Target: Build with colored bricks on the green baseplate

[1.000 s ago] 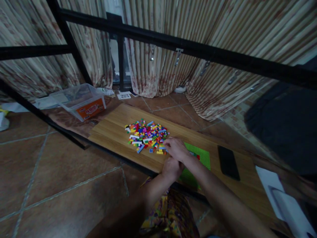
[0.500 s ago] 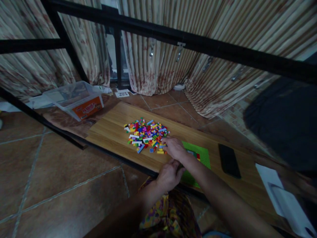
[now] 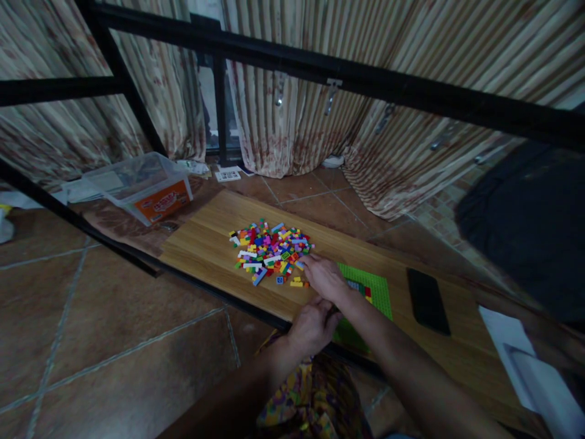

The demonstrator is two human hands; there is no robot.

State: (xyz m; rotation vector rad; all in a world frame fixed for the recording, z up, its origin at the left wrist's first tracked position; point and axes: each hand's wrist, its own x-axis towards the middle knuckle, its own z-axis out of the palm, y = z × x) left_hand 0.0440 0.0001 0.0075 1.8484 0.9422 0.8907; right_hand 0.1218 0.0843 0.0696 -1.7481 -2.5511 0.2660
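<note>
A pile of small coloured toy bricks (image 3: 269, 247) lies spread on the wooden board. At the pile's right edge, the fingertips of my right hand (image 3: 325, 279) point down among the bricks, bent and close together; what they pinch is too small to name. My left hand (image 3: 311, 326) is closed at the board's front edge, just below the right wrist, with its fingers curled and their contents hidden. Partly behind my right forearm lies a green studded baseplate (image 3: 378, 291), with several bricks (image 3: 367, 292) on it, red and yellow among them.
A black phone (image 3: 428, 302) lies right of the baseplate on the wooden board (image 3: 219, 213). White papers (image 3: 507, 332) are at the far right. A clear plastic box (image 3: 158, 192) with an orange label stands at the left. A black metal bar (image 3: 292, 58) crosses above, before striped curtains.
The view has shifted slightly. My right hand stays at the pile's edge with its fingers moved a little; my left hand keeps its place and its curled fingers.
</note>
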